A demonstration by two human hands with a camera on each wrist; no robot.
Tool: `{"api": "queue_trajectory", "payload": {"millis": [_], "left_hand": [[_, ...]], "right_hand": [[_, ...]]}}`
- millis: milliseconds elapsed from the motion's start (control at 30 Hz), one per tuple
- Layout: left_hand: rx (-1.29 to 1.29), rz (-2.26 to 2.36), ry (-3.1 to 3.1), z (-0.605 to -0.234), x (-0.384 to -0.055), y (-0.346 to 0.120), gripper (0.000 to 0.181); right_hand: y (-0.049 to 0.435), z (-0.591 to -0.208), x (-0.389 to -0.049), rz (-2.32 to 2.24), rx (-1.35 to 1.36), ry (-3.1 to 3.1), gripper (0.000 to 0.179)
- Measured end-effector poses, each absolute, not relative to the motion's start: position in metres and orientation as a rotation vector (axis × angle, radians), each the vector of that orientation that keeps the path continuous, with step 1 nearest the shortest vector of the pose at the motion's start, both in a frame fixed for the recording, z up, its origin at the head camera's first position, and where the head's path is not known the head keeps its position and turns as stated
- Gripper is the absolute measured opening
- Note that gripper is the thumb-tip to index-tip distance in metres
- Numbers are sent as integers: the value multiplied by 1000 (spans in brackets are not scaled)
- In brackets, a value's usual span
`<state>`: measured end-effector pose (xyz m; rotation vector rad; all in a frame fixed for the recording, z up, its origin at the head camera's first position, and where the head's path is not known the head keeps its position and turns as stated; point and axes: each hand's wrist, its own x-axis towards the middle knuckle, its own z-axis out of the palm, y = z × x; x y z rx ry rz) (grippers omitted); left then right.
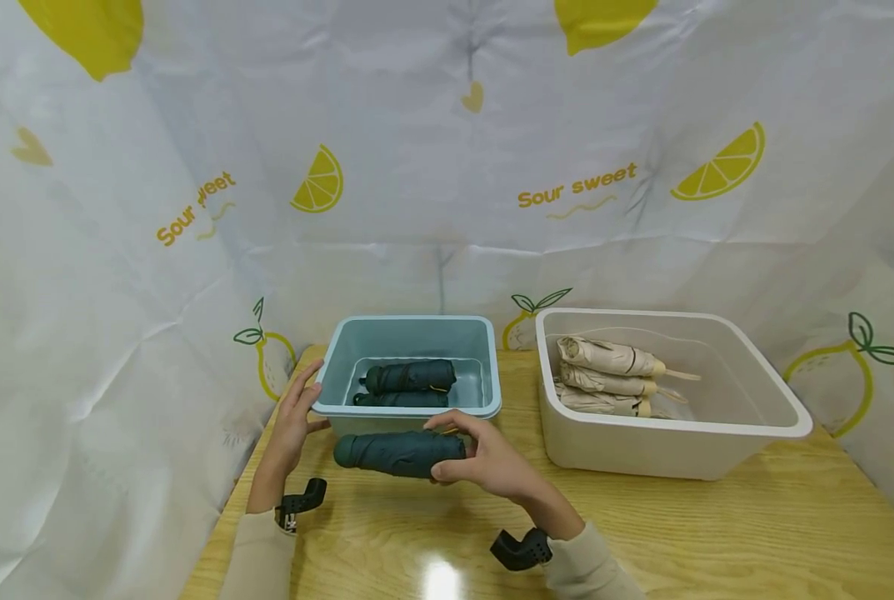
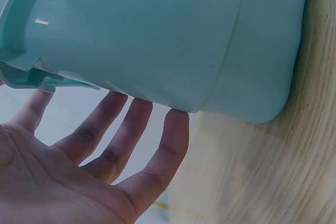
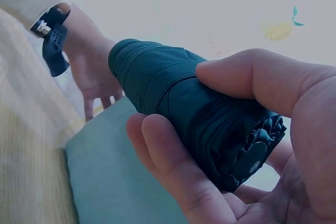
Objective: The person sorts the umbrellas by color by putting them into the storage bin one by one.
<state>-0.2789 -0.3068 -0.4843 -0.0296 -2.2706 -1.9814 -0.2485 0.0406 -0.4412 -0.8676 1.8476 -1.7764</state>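
A folded dark green umbrella (image 1: 402, 454) is in my right hand (image 1: 495, 458), gripped at one end between thumb and fingers, in front of the blue bin (image 1: 409, 412). In the right wrist view the umbrella (image 3: 173, 87) shows its gathered cloth end towards the palm. My left hand (image 1: 294, 412) touches the left side of the bin; in the left wrist view its spread fingertips (image 2: 176, 124) rest against the bin wall (image 2: 147, 35). Inside the bin lie two more dark folded umbrellas (image 1: 411, 377), side by side.
To the right stands a larger white bin (image 1: 641, 442) with several beige folded umbrellas (image 1: 611, 357) stacked at its left side. Both bins are on a wooden table (image 1: 387, 542). A white curtain (image 1: 417, 167) with lemon prints hangs behind and at the sides.
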Motion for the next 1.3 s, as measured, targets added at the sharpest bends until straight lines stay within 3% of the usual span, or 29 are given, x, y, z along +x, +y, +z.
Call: {"api": "queue_trajectory", "payload": {"millis": [1300], "left_hand": [[-23, -1982, -2276, -485, -281, -308, 54]], "right_hand": [[66, -395, -273, -1869, -757, 1736, 56]]}}
